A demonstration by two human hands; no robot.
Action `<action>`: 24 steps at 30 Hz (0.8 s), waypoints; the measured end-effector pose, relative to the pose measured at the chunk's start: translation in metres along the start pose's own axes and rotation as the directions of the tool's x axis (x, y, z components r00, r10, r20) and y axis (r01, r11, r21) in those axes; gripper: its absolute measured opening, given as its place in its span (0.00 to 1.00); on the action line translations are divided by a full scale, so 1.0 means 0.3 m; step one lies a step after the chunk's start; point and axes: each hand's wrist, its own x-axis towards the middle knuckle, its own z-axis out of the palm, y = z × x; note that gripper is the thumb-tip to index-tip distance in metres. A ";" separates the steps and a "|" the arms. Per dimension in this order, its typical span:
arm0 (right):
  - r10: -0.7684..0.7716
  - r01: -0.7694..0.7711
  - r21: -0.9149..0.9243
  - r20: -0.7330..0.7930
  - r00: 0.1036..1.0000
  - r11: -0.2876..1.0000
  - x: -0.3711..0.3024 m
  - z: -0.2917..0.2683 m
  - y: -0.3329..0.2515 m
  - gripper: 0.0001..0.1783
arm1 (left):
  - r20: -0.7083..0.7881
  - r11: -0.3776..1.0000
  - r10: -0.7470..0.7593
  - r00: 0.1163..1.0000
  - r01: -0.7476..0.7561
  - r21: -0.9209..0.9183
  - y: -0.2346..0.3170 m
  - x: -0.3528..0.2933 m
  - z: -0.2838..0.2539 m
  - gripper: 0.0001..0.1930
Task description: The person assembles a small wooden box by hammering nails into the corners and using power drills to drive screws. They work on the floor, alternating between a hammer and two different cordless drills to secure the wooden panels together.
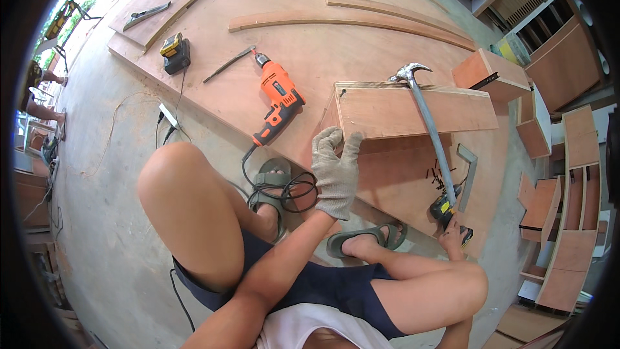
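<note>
My left hand, in a knitted pale work glove, is at the near left corner of a wooden box. Its fingers bend around the corner, with the thumb apart on the near edge. My bare right hand is closed at the lower end of a claw hammer. The hammer's steel head overlaps the box's far edge; I cannot tell whether they touch. Beside the right hand, a yellow-and-black cordless drill is partly hidden. Several dark screws lie near a grey angled metal piece.
An orange corded drill lies left of the box, its cable coiled by my sandalled foot. Beyond are a thin metal tool, a battery charger and wooden strips. Wooden cabinet parts stand right; another person's legs show far left.
</note>
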 end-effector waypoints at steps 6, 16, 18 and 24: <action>0.089 -0.079 0.108 -0.089 0.992 0.991 0.008 0.038 -0.054 0.33 | -0.028 1.000 -0.012 1.000 0.012 -0.010 -0.033 -0.029 0.020 0.20; 0.216 -0.192 0.166 -0.140 0.966 0.967 -0.006 0.049 -0.054 0.31 | 0.007 0.980 0.191 0.982 -0.191 0.062 -0.119 -0.060 0.026 0.26; 0.238 -0.213 0.171 -0.144 0.961 0.962 -0.009 0.039 -0.049 0.31 | -0.005 0.971 0.227 0.974 -0.226 0.078 -0.119 -0.069 0.029 0.27; 0.312 -0.274 0.205 -0.186 0.932 0.940 -0.017 0.037 -0.058 0.30 | 0.034 0.932 0.323 0.946 -0.324 0.163 -0.099 -0.024 0.025 0.31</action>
